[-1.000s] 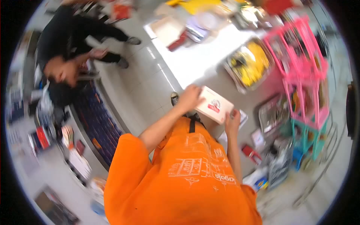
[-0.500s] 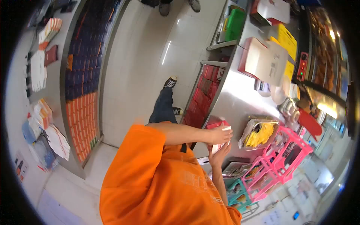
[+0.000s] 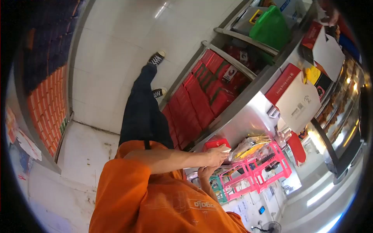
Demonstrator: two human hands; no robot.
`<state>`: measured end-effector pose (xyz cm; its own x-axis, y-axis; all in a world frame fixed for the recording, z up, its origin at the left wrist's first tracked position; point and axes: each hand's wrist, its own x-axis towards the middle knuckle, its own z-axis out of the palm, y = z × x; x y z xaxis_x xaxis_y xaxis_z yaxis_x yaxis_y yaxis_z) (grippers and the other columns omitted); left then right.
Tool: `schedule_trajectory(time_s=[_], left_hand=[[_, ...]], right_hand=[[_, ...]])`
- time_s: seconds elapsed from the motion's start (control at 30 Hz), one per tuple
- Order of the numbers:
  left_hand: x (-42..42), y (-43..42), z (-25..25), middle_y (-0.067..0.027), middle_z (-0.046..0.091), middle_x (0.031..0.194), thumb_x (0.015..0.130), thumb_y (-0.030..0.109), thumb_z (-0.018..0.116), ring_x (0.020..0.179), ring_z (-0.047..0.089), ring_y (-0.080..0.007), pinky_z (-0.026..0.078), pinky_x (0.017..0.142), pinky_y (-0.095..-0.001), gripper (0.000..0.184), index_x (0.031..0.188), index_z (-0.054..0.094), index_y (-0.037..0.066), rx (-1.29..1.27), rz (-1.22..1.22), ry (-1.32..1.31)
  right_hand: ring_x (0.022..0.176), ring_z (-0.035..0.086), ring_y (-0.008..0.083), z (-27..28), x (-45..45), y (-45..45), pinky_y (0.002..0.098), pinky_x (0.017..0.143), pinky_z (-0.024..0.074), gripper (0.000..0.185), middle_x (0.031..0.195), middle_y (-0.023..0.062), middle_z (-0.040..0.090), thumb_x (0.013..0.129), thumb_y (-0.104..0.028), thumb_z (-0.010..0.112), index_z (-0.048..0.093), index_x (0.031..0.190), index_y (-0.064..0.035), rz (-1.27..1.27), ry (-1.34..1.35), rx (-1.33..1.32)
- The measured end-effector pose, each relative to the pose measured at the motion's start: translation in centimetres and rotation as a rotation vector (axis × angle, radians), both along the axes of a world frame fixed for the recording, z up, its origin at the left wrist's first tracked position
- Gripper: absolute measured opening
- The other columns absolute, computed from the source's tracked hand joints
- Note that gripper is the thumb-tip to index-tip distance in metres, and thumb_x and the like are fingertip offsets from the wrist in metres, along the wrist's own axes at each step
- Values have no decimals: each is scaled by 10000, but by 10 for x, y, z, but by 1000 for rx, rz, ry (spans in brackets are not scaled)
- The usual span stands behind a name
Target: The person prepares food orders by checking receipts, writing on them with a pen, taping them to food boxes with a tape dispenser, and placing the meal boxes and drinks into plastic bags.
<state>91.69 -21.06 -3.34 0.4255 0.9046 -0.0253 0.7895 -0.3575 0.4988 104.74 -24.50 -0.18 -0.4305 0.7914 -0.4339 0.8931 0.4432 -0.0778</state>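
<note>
My left hand (image 3: 217, 155) reaches across from the orange sleeve, its fingers closed round a small white box (image 3: 227, 150). Only a pale edge of the box shows, between the fingers. Just below it, my right hand (image 3: 207, 171) is curled against the underside of the box, partly hidden by the left hand. A red box (image 3: 215, 144) sits right behind the left hand at the counter's edge. Plastic-wrapped yellow items (image 3: 252, 148) lie just to the right of both hands.
Red boxes (image 3: 198, 101) fill the shelf under the metal counter (image 3: 248, 116). An open white-and-red carton (image 3: 297, 101) stands on top. A green bin (image 3: 270, 29) is at the upper right, pink racks (image 3: 256, 174) at lower right. Another person's hand (image 3: 332, 17) shows at top right.
The view has swung round, bringing the shelf of red boxes close. The white box, its printed face visible earlier, is now mostly covered by my left hand. My hands have come closer together.
</note>
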Motion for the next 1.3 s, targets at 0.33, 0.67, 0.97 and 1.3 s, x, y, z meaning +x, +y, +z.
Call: schedule_trajectory(time_s=[0.33, 0.67, 0.97, 1.3], left_hand=[[-30, 6, -7, -27, 389, 1489, 869, 292, 553, 1442, 187, -197, 9, 1159, -564, 405, 1242, 629, 153, -159, -226, -308], [-33, -16, -22, -87, 511, 1372, 767, 213, 617, 1386, 332, -200, 146, 1154, -563, 407, 1132, 639, 35, -137, -344, -334], [-36, -21, -16, -51, 443, 1400, 804, 178, 578, 1394, 277, -286, 203, 1157, -480, 569, 1352, 438, 117, 47, -209, -365], [20, -61, 70, -256, 364, 1383, 641, 527, 770, 1294, 311, -473, 195, 1103, -571, 940, 1445, 380, 234, 318, -576, 137]], right_hand=[[1374, 272, 380, 11, 50, -15, 497, 1114, 225, 703, 1483, 235, 290, 887, -444, 514, 340, 1422, -21, -51, -294, -267], [1400, 147, 468, 13, -26, -27, 523, 1149, 119, 1000, 1511, 276, 180, 748, -444, 702, 186, 1457, 37, -378, 207, -124], [1357, 211, 496, 13, -20, -61, 563, 1109, 203, 1034, 1451, 302, 239, 656, -344, 785, 213, 1464, -46, -483, 194, 233], [1017, 603, 334, 35, 37, -285, 407, 888, 490, 338, 1082, 183, 608, 851, -172, 625, 572, 1153, -30, -1472, 803, 794]])
